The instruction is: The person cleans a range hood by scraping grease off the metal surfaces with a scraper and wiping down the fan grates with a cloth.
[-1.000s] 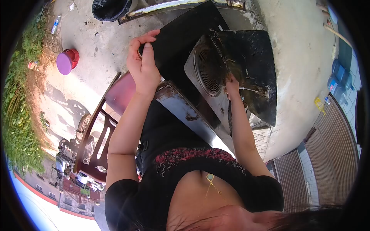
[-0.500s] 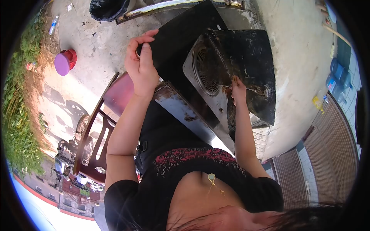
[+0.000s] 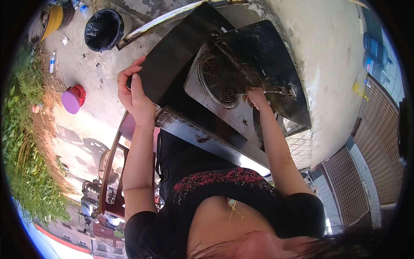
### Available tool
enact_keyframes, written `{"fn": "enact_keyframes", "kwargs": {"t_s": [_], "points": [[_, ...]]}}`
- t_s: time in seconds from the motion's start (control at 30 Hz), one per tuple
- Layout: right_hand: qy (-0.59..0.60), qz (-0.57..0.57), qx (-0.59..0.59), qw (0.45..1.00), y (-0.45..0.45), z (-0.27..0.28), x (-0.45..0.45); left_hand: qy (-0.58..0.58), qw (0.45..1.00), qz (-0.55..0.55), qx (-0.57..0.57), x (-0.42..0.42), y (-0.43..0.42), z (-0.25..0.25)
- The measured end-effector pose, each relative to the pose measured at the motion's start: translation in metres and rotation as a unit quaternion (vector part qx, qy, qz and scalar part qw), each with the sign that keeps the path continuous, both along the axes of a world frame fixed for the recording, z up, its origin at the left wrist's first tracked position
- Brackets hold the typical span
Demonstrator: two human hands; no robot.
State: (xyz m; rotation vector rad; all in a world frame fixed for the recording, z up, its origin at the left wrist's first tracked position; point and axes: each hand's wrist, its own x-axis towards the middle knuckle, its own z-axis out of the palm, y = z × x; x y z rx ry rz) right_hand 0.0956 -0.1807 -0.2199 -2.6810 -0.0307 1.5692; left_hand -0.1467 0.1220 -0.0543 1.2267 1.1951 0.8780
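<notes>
A greasy range hood lies tilted in front of me, with a round fan grille on its dirty metal face. On its far side stands a black panel smeared with brown grease. My left hand is at the left, its fingers curled round the edge of a second, cleaner black panel. My right hand reaches in just right of the grille. Its fingers are closed, and what they hold is hidden. A thin rod shows beside them against the greasy panel.
A bin with a black bag stands at upper left. A purple-topped red stool is on the concrete, near a water bottle. A wooden chair stands left of my body. A pale wall borders the right.
The view has shifted, bringing the bin fully into sight. My right hand has moved slightly left, closer to the grille. My left hand still grips the panel's edge.
</notes>
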Motion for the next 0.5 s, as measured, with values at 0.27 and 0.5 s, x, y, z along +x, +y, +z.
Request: {"fn": "enact_keyframes", "kwargs": {"t_s": [0.27, 0.5], "points": [[0.146, -0.032, -0.123, 0.981, 0.037, 0.047, 0.036, 0.005, 1.000, 0.008, -0.017, 0.005, 0.000, 0.006], [0.148, -0.007, -0.144, 0.978, 0.030, 0.023, 0.036, -0.002, 1.000, 0.007, -0.005, 0.004, -0.001, 0.002]]}}
